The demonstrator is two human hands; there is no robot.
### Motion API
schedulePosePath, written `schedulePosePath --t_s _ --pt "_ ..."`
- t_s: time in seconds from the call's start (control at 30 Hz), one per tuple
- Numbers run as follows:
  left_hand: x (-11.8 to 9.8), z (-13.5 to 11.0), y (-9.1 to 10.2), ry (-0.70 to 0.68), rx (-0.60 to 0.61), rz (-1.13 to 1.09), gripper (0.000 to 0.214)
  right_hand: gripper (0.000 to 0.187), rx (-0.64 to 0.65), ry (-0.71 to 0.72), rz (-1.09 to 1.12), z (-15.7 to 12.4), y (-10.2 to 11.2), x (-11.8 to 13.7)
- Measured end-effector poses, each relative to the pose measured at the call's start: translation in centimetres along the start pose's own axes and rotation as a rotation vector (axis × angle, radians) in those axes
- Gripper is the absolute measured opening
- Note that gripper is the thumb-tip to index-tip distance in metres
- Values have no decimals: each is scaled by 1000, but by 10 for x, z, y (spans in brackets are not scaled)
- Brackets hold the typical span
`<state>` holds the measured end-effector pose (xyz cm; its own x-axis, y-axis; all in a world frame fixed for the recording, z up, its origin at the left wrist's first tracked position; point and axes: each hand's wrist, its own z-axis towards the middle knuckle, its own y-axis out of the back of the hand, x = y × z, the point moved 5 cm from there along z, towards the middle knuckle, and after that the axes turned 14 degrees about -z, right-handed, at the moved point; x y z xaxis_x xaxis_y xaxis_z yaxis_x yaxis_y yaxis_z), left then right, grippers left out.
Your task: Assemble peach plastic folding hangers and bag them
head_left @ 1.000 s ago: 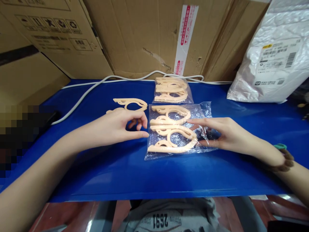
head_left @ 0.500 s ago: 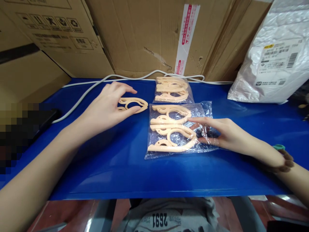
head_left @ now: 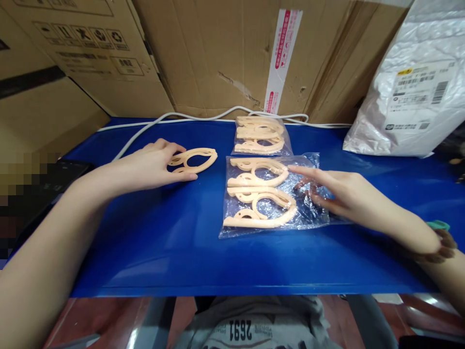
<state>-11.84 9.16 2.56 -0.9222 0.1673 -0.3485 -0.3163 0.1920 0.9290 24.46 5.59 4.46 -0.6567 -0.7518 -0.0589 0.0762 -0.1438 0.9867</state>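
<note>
A beige folding hanger (head_left: 209, 154) lies at the left on the blue table. My left hand (head_left: 148, 165) is closed around its left part, thumb along the near edge and fingers on the far edge, covering that end. To the right, a clear plastic bag (head_left: 269, 177) lies flat with beige folding hangers inside. My right hand (head_left: 337, 189) is over the bag's right end, fingers apart, the index fingertip at the upper hanger's tip. Behind it lies a second clear bag (head_left: 259, 134) of similar hangers.
Cardboard boxes (head_left: 225, 53) stand along the back of the blue table (head_left: 189, 252). A white cable (head_left: 203, 116) runs in front of them. At the right back stands a white parcel bag (head_left: 381, 111) with a label. A dark object (head_left: 61, 179) lies at the left, partly pixelated.
My left hand has moved left and its fingers have drawn in on the folding hanger, which has shifted left and turned slightly. My right hand's fingers have lifted a little and moved right.
</note>
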Motion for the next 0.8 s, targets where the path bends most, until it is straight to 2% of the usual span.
schedulePosePath --t_s 0.13,0.23,0.33,0.47,0.53,0.63,0.7,0.8 --pt "-6 -3 3 -45 19 -11 83 55 -88 -57 -115 1 6 -10" --pt "-8 -3 3 -14 -19 -23 74 51 -144 -97 -155 1 10 -18" --pt "-17 -4 7 27 -107 9 71 48 -170 -124 -168 0 15 -22" --pt "-45 -11 15 10 -291 88 66 47 -204 -188 -221 0 23 -22" --pt "-61 -16 15 -65 -363 79 63 45 -233 -208 -262 -1 27 -18" --pt "-85 -26 7 -255 -442 40 63 47 -311 -165 -284 -1 31 -4" --pt "-101 -36 -2 -410 -498 4 65 56 -362 -104 -259 -1 32 8" --pt "-123 -52 -15 -633 -567 -61 64 69 -367 -13 -209 -1 31 29"
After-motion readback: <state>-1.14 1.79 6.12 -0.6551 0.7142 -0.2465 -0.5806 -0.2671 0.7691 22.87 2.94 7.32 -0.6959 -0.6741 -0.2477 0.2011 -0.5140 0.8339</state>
